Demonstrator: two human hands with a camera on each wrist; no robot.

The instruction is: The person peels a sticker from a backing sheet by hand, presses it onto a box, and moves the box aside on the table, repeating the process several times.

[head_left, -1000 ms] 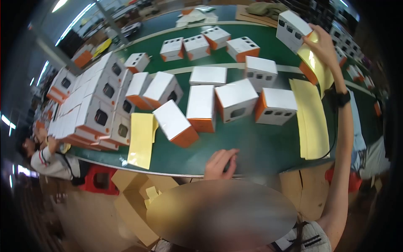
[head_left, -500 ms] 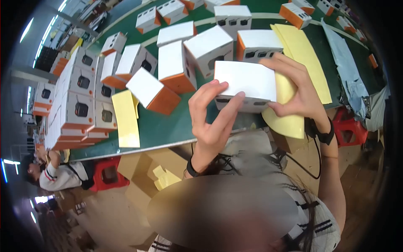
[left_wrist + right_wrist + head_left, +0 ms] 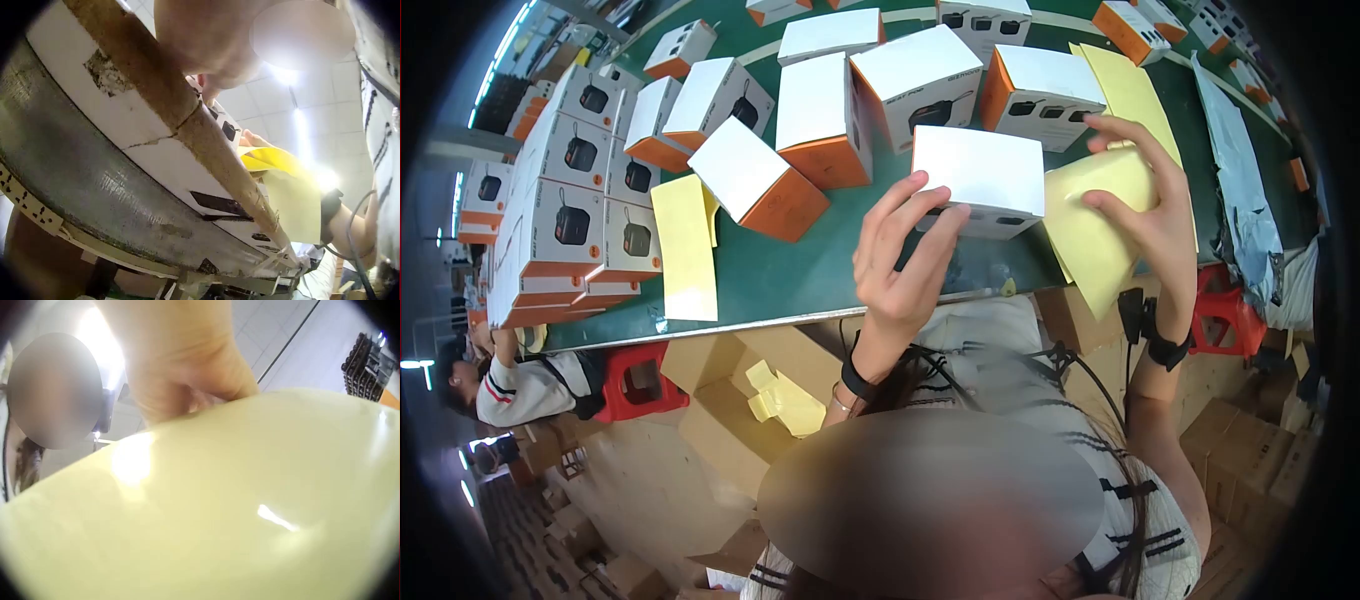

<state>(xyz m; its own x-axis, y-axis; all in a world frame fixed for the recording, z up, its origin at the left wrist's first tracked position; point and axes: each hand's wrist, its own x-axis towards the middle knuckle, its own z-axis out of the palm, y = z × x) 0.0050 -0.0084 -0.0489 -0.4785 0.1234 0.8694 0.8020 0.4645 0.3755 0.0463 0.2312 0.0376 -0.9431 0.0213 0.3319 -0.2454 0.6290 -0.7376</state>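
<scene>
Near the table's front edge, my left hand [image 3: 900, 255] holds the left end of a small white cardboard box [image 3: 980, 175], its fingertips on the top edge and front face. Small dark product pictures show on that face. Just right of the box, my right hand [image 3: 1152, 195] pinches a glossy yellow sheet [image 3: 1090, 225] that curves down toward the table edge. In the left wrist view the sheet [image 3: 290, 203] hangs beside the table edge, with the box partly hidden behind it. The sheet [image 3: 219, 494] fills most of the right wrist view, below the hand [image 3: 181, 369].
White-and-orange boxes [image 3: 825, 115] stand behind my hands on the green table [image 3: 800, 270]. A tall stack of boxes [image 3: 560, 215] is at left, near a yellow sheet [image 3: 685, 255]. More yellow sheets [image 3: 1135, 90] lie at right. Below are an open carton [image 3: 720, 410] and a seated person [image 3: 530, 390].
My right hand brought the box and yellow sheet from the far right to the front edge, where my left hand took hold of the box. The right hand then left the box, keeping the sheet.
</scene>
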